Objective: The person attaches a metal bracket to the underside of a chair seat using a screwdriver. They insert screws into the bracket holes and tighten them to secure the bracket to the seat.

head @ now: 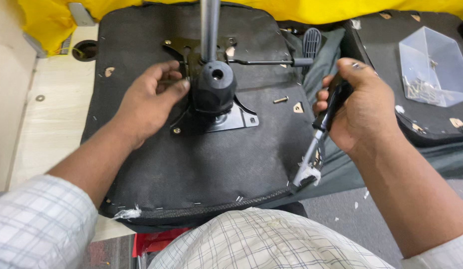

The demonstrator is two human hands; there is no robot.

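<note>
Seat: we see an upturned chair seat base [191,164], black fabric up, lying on the pale tabletop [47,124].
Mechanism: a black tilt plate [231,119] with gas-lift column [209,30] sits at the seat's middle.
Left hand [152,99]: our fingers [179,87] curl together, touching the black hub [214,87].
Right hand [361,107]: our fingers wrap tightly around a screwdriver [321,134], its tip down at the seat's right edge.
Nearby: a loose bolt [281,99] lies on the fabric; a clear plastic box [433,67] of screws stands at right.

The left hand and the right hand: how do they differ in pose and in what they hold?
The left hand lies fingers-down on the black metal chair mechanism; the right hand is clear of it. The left hand grips no tool; the right hand is closed round a black-handled screwdriver. Both are bare, over the black seat underside.
</note>
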